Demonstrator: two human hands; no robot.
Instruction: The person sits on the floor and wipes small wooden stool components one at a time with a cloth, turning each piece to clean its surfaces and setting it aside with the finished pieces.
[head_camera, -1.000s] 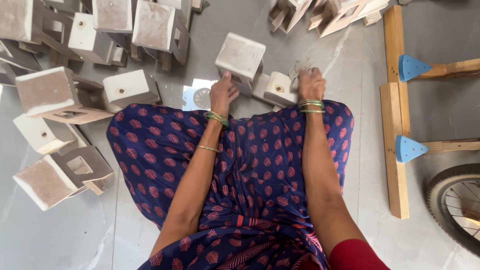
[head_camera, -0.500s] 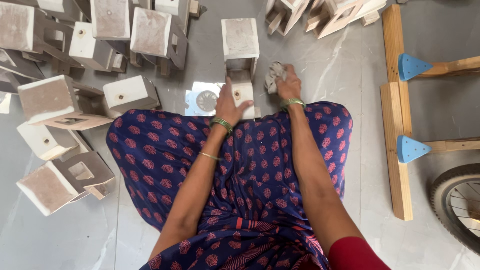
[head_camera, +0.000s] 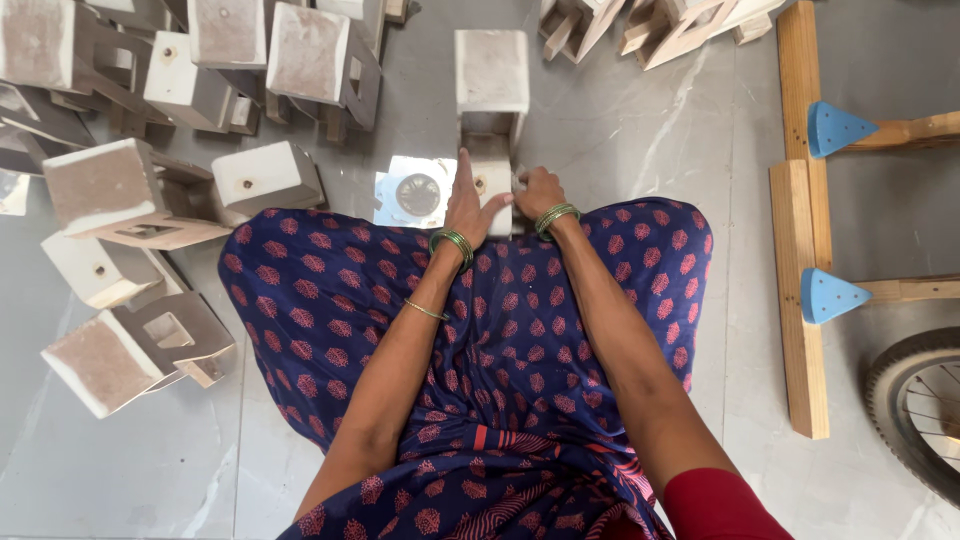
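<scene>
White wooden block (head_camera: 492, 185) on grey floor (head_camera: 620, 130) at the knees, left hand (head_camera: 466, 205) flat, fingers extended on it, right hand (head_camera: 538, 190) curled gripping its side, second block (head_camera: 491, 75) just beyond, two blue wedges (head_camera: 832, 128) on wooden frame (head_camera: 795, 300) at right, one wheel (head_camera: 915, 410).

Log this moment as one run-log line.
left hand: flat on white block | right hand: gripping block's right side | block: on grey floor at knees | surroundings: loose white blocks left, wooden frame right
</scene>
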